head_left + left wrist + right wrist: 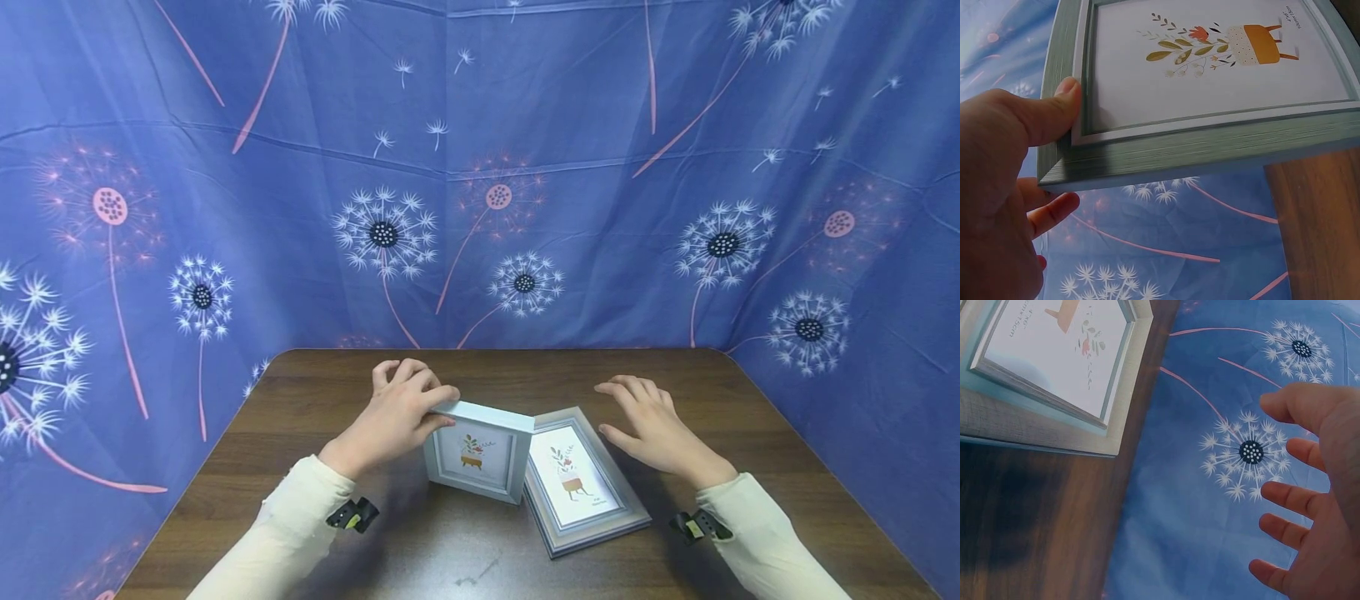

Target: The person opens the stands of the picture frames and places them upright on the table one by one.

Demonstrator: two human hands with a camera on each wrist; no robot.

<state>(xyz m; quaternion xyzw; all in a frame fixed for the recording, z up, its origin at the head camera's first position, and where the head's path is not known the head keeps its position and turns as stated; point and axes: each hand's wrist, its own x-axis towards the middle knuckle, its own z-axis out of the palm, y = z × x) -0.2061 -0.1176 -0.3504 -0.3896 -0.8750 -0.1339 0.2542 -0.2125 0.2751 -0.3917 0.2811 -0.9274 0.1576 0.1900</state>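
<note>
Flat frame [576, 483] partly hidden, sleeves [292, 517] cropped

Shows dark wood grain across the counter [420, 550], rounded at ten and two o'clock. Carries a grey picture frame [581, 483], flat and face up, near corner toward seven o'clock. Leaves unclear any contact with the pale-green frame [478, 454], toward nine o'clock.

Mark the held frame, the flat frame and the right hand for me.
Held frame [480, 455]: head view, middle of its front.
Flat frame [580, 483]: head view, middle of its front.
Right hand [660, 426]: head view, back of the hand.
</note>
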